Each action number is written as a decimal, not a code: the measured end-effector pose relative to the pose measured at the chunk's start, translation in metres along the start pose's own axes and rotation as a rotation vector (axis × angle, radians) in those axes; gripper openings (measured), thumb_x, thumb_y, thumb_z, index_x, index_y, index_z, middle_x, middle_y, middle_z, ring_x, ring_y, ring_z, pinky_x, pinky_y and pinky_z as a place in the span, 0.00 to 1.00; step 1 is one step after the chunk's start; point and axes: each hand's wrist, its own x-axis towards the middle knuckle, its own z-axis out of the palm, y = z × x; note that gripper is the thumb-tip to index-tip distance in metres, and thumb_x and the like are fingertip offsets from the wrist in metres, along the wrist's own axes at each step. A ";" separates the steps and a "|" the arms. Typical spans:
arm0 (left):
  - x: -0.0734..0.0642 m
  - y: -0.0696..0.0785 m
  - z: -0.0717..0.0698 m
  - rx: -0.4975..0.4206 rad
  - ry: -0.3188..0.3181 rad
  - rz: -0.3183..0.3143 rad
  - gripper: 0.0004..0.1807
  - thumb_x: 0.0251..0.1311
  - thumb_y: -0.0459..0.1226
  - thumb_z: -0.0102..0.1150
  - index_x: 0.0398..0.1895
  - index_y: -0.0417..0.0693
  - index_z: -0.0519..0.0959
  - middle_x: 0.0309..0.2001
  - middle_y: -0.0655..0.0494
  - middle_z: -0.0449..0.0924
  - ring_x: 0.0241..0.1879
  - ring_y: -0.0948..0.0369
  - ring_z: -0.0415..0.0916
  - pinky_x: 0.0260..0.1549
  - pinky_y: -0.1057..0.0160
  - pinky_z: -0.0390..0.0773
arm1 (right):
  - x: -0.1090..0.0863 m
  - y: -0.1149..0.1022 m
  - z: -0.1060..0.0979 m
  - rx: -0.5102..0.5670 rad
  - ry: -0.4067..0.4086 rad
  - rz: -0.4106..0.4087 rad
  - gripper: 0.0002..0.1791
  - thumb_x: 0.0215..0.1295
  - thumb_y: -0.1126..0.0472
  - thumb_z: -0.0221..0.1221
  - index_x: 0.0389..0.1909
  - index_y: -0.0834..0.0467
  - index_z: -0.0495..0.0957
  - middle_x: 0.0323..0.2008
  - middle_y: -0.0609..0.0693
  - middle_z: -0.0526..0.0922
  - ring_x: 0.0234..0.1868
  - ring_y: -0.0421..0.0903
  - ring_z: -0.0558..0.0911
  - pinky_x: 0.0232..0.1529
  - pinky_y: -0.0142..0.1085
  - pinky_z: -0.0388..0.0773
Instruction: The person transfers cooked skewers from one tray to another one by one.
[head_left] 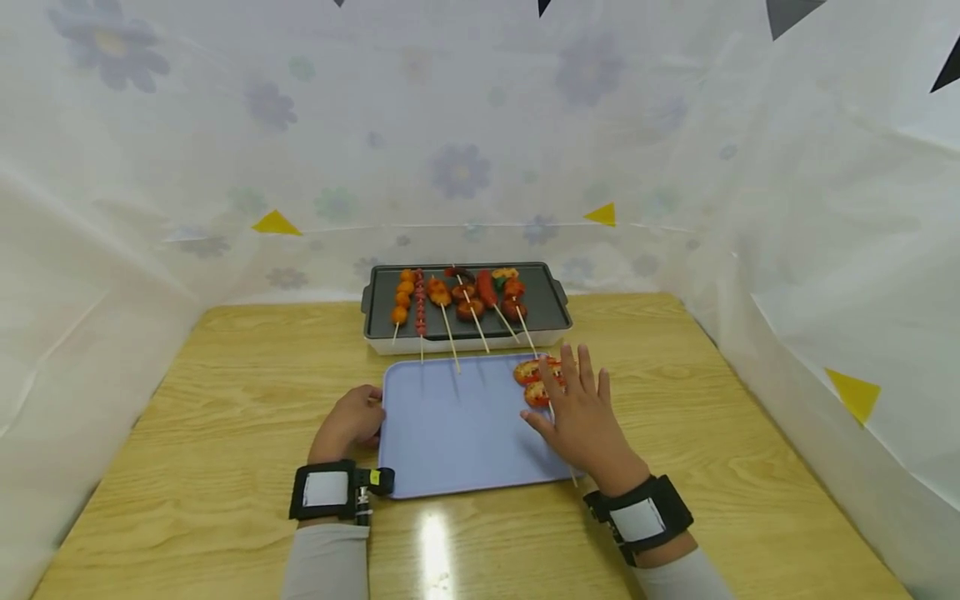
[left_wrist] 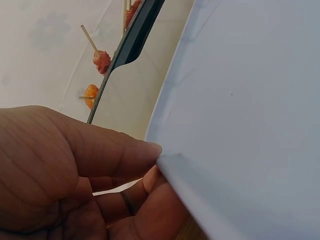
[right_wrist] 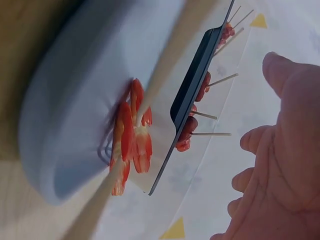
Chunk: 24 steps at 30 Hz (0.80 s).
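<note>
In the head view a pale blue tray [head_left: 450, 433] lies on the table. My left hand [head_left: 358, 421] pinches its left edge. Up close in the left wrist view, the thumb of that hand [left_wrist: 105, 155] sits on the tray's rim, other fingers underneath. Over the tray's right side my right hand [head_left: 592, 429] is spread flat, fingers apart, holding nothing. Partly hidden beneath it are skewers with red and pale yellow pieces [head_left: 529, 372]. The right wrist view shows these red pieces [right_wrist: 142, 155] on their sticks, with the right hand [right_wrist: 285, 155] apart from them.
Behind the tray stands a dark grill pan [head_left: 543, 312] on a white base. Several skewers rest on it, among them orange balls [head_left: 400, 315], a thin pink one [head_left: 421, 308] and a red sausage [head_left: 486, 287], sticks pointing toward me. Pale patterned sheeting [head_left: 461, 171] surrounds the wooden table [head_left: 247, 400].
</note>
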 end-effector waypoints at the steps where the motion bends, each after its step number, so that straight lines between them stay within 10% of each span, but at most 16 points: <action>1: 0.000 0.000 0.000 0.000 -0.001 -0.003 0.22 0.59 0.31 0.45 0.59 0.36 0.66 0.38 0.43 0.73 0.29 0.55 0.74 0.24 0.62 0.76 | 0.002 0.001 0.000 -0.002 -0.004 0.000 0.46 0.59 0.29 0.41 0.71 0.52 0.47 0.71 0.55 0.26 0.70 0.58 0.31 0.60 0.64 0.41; 24: 0.000 0.002 -0.002 -0.003 -0.003 -0.016 0.23 0.58 0.30 0.45 0.59 0.35 0.65 0.39 0.42 0.73 0.28 0.55 0.74 0.23 0.62 0.76 | 0.037 0.017 -0.010 0.068 0.019 0.023 0.42 0.63 0.39 0.49 0.70 0.58 0.50 0.70 0.64 0.40 0.70 0.59 0.34 0.60 0.62 0.46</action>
